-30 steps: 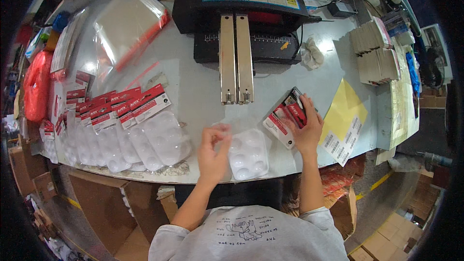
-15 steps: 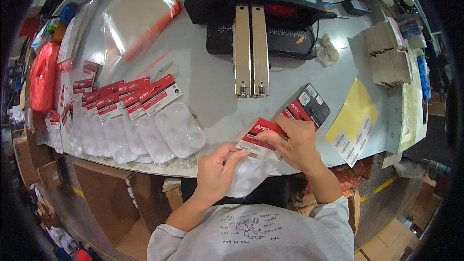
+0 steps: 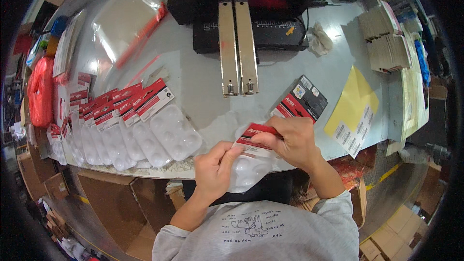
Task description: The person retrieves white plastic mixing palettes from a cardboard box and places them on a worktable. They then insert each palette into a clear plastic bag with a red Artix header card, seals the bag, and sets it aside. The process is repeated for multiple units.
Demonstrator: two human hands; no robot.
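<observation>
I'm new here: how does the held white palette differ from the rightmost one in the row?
The row palette lies on the table; the held palette juts past the table's near edge. The row palette's top tilts left, the held palette's right. The row palette's card is uncovered; the held palette's card is partly hidden. Both are white with round wells.

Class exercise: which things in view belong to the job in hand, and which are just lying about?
Apparently the job:
white palette at the left hand
red-and-white card in the right hand
dark-and-red cards beyond it
carded palettes at left

Probably just lying about:
crumpled white wad
red plastic bundle
</observation>
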